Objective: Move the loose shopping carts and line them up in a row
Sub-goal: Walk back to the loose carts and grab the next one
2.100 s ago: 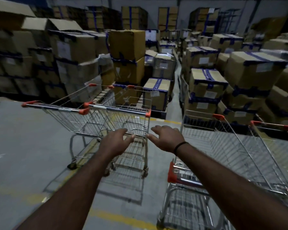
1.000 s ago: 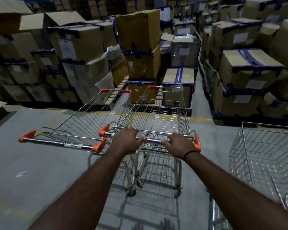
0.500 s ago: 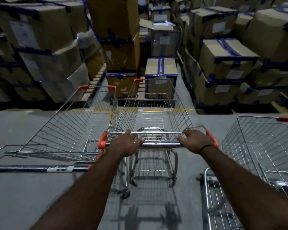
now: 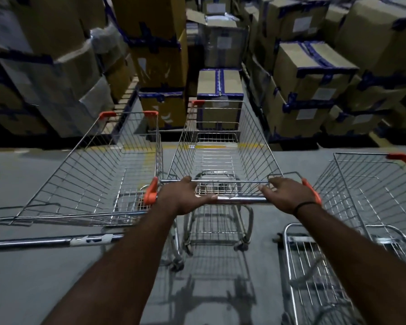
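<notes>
Three wire shopping carts with orange corner caps stand side by side on the grey floor. The middle cart (image 4: 220, 146) is straight ahead of me, and both my hands are on its chrome handle bar (image 4: 239, 200). My left hand (image 4: 184, 197) grips the bar near its left orange end. My right hand (image 4: 288, 194) holds the bar near its right end, fingers curled over it. The left cart (image 4: 99, 170) sits close against the middle cart's left side. The right cart (image 4: 370, 195) stands a little apart on the right.
Stacks of cardboard boxes (image 4: 314, 73) bound with blue tape, on pallets, wall off the far side just beyond the carts' fronts. A narrow aisle runs between the stacks. A yellow floor line (image 4: 218, 146) crosses under the middle cart. Grey floor (image 4: 33, 277) lies open at lower left.
Two seconds ago my hands were reaching for the cart; they took hold of its handle. Since then the cart has rolled forward toward the boxes, drawing level beside the left cart.
</notes>
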Demonstrator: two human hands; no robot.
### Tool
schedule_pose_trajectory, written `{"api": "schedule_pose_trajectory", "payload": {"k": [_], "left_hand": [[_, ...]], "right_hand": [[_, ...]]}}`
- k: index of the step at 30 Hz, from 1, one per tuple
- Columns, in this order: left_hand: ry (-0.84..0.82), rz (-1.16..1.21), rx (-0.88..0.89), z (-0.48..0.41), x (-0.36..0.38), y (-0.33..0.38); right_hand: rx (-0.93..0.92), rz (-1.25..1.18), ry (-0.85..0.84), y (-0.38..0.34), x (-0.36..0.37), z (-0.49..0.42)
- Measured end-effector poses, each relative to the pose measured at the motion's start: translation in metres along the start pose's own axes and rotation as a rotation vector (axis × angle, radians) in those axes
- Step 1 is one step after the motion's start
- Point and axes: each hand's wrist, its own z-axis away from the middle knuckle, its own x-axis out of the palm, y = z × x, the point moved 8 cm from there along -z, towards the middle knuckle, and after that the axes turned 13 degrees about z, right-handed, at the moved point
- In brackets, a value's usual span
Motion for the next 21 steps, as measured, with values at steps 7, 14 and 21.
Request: {"api": "schedule_pose_trajectory", "payload": {"k": [7,14,21], "left_hand": [[0.014,-0.06,0.063,-0.015,-0.006,-0.002],[0.018,-0.091,0.097,-0.037,-0.01,0.008],[0.002,-0.07,0.118,-0.03,0.003,0.048]], "right_hand": [[0.061,-0.017,0.021,0.0,0.004,0.004],[0.096,-0.021,0.015,0.014,0.004,-0.004],[0.088,0.034,-0.036,0.052,0.012,-0.002]]}}
